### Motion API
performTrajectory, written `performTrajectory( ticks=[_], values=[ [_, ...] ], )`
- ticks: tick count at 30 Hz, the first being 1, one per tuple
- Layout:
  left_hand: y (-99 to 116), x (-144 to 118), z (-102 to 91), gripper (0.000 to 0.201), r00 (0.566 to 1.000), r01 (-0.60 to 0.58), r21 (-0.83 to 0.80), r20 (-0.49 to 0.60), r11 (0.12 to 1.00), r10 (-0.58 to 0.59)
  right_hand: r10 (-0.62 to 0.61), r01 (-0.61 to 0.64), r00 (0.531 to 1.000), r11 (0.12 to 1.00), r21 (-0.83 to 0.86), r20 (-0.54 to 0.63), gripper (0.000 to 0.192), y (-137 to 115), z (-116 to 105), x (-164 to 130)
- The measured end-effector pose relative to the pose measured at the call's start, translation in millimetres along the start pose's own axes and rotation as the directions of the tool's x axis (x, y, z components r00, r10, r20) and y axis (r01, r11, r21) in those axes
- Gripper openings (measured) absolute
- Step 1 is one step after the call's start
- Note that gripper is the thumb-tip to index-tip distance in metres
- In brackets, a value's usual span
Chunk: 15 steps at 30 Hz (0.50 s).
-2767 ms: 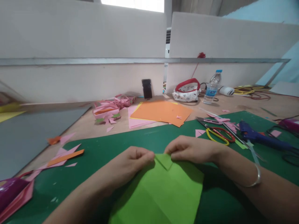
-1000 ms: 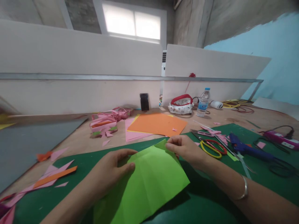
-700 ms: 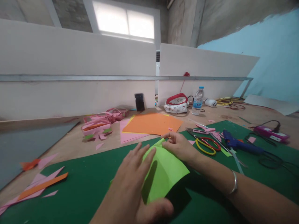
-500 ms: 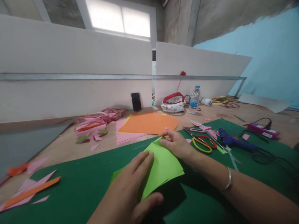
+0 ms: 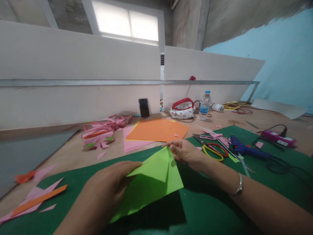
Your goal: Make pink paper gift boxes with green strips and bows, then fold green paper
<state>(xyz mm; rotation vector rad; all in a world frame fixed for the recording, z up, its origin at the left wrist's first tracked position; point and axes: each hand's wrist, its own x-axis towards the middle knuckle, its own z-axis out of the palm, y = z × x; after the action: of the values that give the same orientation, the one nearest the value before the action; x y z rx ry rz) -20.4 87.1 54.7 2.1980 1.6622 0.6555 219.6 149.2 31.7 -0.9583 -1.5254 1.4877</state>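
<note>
A light green sheet of paper (image 5: pixel 151 181) is held between my two hands above the dark green cutting mat (image 5: pixel 83 176). It has a crease near its far right corner, and its near edge is lifted, casting a shadow on the mat. My left hand (image 5: pixel 110 186) grips the sheet's left side, with the thumb and some fingers hidden. At the far corner, my right hand (image 5: pixel 183 151) pinches the paper between thumb and fingers. Just right of that hand lie scissors (image 5: pixel 212 151) with red and yellow handles.
Orange sheets (image 5: pixel 156 129) and pink sheets (image 5: pixel 137 146) lie behind the mat. Pink strips (image 5: pixel 105 129) and paper scraps (image 5: pixel 39 199) are at left. To the right are a blue glue gun (image 5: pixel 246 150), a purple power strip (image 5: pixel 278 137), a water bottle (image 5: pixel 204 106) and a pouch (image 5: pixel 182 109). A phone (image 5: pixel 143 107) leans on the board.
My left hand has moved left, from lying over the paper to gripping its left side. The green sheet has turned and spread out leftward. My right hand stays at the far corner.
</note>
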Motion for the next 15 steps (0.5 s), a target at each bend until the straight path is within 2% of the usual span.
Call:
performTrajectory(
  ticks=[3,6,8,9,10,12,13,15],
  values=[
    [3,-4,-12.7,0.030,0.994,0.104,0.063,-0.047,0.993,-0.102,-0.016,0.015,0.996,1.000,0.011,0.086,0.053,-6,5,-4],
    [1,-10,-22.9,0.027,0.996,0.083,-0.034,-0.041,0.996,-0.084,0.008,-0.004,0.979,1.000,-0.019,0.203,0.048,-5,8,-3],
    [-1,-13,-32.9,0.026,0.991,0.133,-0.185,0.033,0.974,-0.130,0.022,-0.011,0.978,0.999,-0.053,0.205,0.043,-2,7,-1],
    [-1,-13,-39.4,0.027,0.978,0.204,-0.285,0.110,0.937,-0.180,0.029,-0.016,0.980,0.998,-0.065,0.199,0.041,-1,6,0],
    [-2,-11,-46.7,0.028,0.956,0.281,-0.396,0.192,0.874,-0.220,0.040,-0.026,0.976,0.997,-0.072,0.212,0.040,-1,4,0],
    [-2,-4,-61.5,0.028,0.911,0.399,-0.560,0.330,0.726,-0.247,0.089,-0.068,0.945,0.995,-0.077,0.314,0.037,-4,2,-3],
    [-2,0,-67.6,0.027,0.899,0.425,-0.586,0.361,0.689,-0.247,0.126,-0.101,0.917,0.991,-0.084,0.379,0.036,-6,1,-6],
    [-5,10,-73.3,0.026,0.888,0.435,-0.549,0.391,0.714,-0.241,0.189,-0.155,0.863,0.982,-0.111,0.468,0.034,-10,0,-11]
  ],
)
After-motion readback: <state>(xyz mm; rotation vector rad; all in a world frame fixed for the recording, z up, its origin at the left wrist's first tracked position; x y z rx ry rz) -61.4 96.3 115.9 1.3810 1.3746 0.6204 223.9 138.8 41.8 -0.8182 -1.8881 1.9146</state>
